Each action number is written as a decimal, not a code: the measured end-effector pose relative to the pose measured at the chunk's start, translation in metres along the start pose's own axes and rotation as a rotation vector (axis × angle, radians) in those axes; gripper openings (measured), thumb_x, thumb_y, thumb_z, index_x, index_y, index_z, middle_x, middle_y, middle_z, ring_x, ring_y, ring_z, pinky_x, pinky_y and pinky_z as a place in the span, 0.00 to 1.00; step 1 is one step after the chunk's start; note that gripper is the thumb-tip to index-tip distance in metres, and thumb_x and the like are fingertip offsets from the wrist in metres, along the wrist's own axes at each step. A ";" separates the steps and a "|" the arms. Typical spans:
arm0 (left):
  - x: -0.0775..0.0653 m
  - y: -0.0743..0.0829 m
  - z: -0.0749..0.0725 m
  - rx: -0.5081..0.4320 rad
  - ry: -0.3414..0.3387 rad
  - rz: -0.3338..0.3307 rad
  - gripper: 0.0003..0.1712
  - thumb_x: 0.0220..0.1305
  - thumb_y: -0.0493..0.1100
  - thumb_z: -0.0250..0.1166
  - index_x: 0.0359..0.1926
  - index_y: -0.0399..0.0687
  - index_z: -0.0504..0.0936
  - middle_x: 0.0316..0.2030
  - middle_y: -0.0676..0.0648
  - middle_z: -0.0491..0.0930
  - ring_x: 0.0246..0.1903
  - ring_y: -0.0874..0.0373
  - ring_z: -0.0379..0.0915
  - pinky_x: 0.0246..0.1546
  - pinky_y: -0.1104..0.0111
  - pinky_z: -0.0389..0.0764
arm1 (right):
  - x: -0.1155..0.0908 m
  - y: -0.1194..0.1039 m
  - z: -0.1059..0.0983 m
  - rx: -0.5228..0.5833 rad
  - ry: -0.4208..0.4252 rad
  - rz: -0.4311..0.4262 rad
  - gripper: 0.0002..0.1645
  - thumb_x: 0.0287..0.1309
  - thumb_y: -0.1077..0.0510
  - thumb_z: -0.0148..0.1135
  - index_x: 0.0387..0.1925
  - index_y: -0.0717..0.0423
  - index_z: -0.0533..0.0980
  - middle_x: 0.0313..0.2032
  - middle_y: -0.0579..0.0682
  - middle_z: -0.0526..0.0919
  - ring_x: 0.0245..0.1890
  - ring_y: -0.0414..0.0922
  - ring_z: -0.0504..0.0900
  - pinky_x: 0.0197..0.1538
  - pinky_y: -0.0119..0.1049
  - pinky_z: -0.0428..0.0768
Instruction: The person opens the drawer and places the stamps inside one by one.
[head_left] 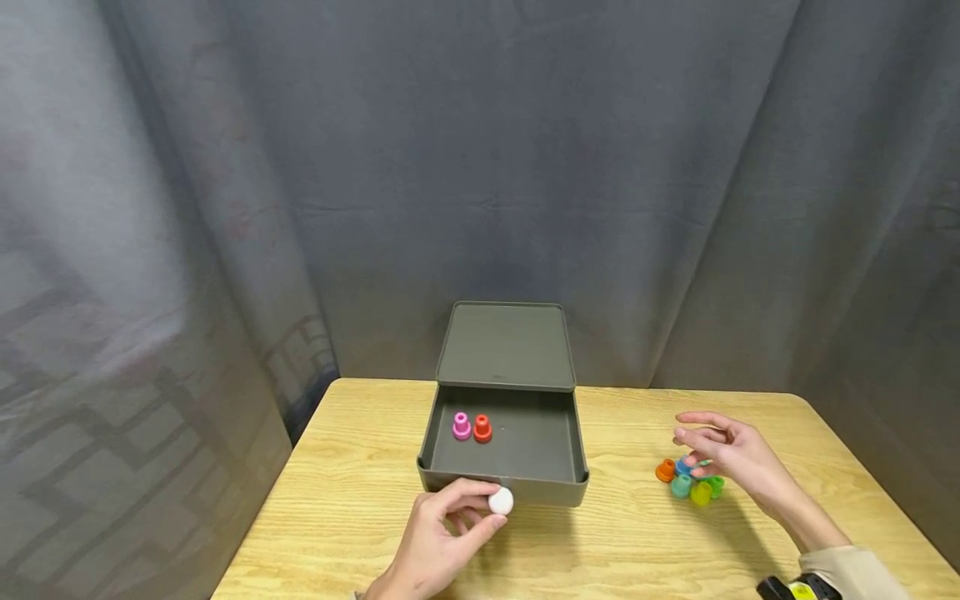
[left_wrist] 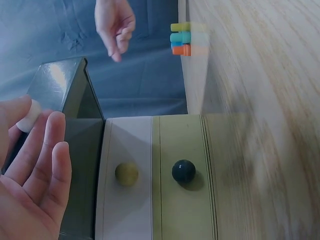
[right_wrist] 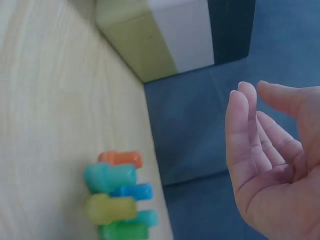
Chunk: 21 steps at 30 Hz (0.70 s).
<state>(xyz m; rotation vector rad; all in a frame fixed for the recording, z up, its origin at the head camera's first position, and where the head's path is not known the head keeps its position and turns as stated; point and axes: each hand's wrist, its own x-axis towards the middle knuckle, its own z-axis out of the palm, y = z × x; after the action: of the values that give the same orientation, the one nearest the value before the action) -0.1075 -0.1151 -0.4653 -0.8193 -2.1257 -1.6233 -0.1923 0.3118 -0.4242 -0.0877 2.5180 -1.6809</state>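
Pinching the white round knob (head_left: 501,500) between thumb and fingertips, the left hand (head_left: 442,533) is at the front of a dark grey drawer (head_left: 536,446), pulled out from under the flat top of a small cabinet (head_left: 506,343). Inside, towards the left, a pink stepped peg (head_left: 461,426) and a red stepped peg (head_left: 482,428) stand upright side by side, narrow ends up, a hole in each top. Below this drawer, the left wrist view shows a white drawer front (left_wrist: 125,210) with a yellowish knob (left_wrist: 126,174) and an olive-green drawer front (left_wrist: 185,215) with a dark glossy knob (left_wrist: 183,171), both closed.

The right hand (head_left: 727,454) hangs loosely open, fingers slightly bent, above a close cluster of pegs to the right of the cabinet: orange peg (head_left: 665,471), blue peg (head_left: 683,467), teal peg (head_left: 681,486), yellow peg (head_left: 701,493), green peg (head_left: 714,486) and another, bluish-green, partly hidden by the fingers.

All this rests on a pale wood-grain table (head_left: 315,500) with rounded far corners. Grey curtains (head_left: 495,167) hang behind and along both sides, the left one bearing a brick-like pattern.
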 end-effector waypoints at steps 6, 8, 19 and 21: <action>0.000 0.001 0.001 0.007 -0.006 -0.009 0.15 0.65 0.37 0.76 0.52 0.51 0.87 0.35 0.48 0.93 0.30 0.71 0.83 0.25 0.70 0.84 | -0.012 0.024 -0.006 0.014 0.044 0.050 0.30 0.76 0.53 0.64 0.68 0.69 0.70 0.40 0.37 0.90 0.34 0.42 0.89 0.38 0.36 0.90; 0.000 0.001 0.001 0.011 -0.005 -0.008 0.15 0.65 0.37 0.76 0.52 0.51 0.87 0.35 0.48 0.93 0.30 0.72 0.83 0.25 0.71 0.84 | -0.017 0.031 -0.006 0.011 0.054 0.069 0.30 0.76 0.53 0.64 0.68 0.68 0.70 0.40 0.38 0.90 0.33 0.42 0.88 0.37 0.36 0.90; 0.000 0.002 0.000 0.020 0.007 0.016 0.16 0.63 0.35 0.77 0.51 0.50 0.87 0.34 0.48 0.93 0.29 0.71 0.83 0.24 0.71 0.83 | -0.031 0.065 -0.001 -0.049 0.109 0.216 0.40 0.76 0.46 0.64 0.74 0.70 0.65 0.38 0.43 0.91 0.31 0.40 0.87 0.35 0.37 0.89; 0.000 0.002 0.000 0.023 0.005 0.009 0.16 0.64 0.36 0.77 0.51 0.50 0.87 0.34 0.48 0.93 0.29 0.71 0.83 0.24 0.71 0.83 | -0.031 0.071 -0.001 -0.035 0.108 0.228 0.41 0.76 0.46 0.64 0.74 0.70 0.65 0.37 0.43 0.90 0.31 0.39 0.87 0.36 0.37 0.90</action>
<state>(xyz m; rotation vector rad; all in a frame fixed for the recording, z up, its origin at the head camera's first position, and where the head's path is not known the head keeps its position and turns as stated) -0.1062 -0.1145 -0.4636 -0.8149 -2.1307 -1.5916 -0.1603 0.3438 -0.4877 0.2835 2.5201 -1.5922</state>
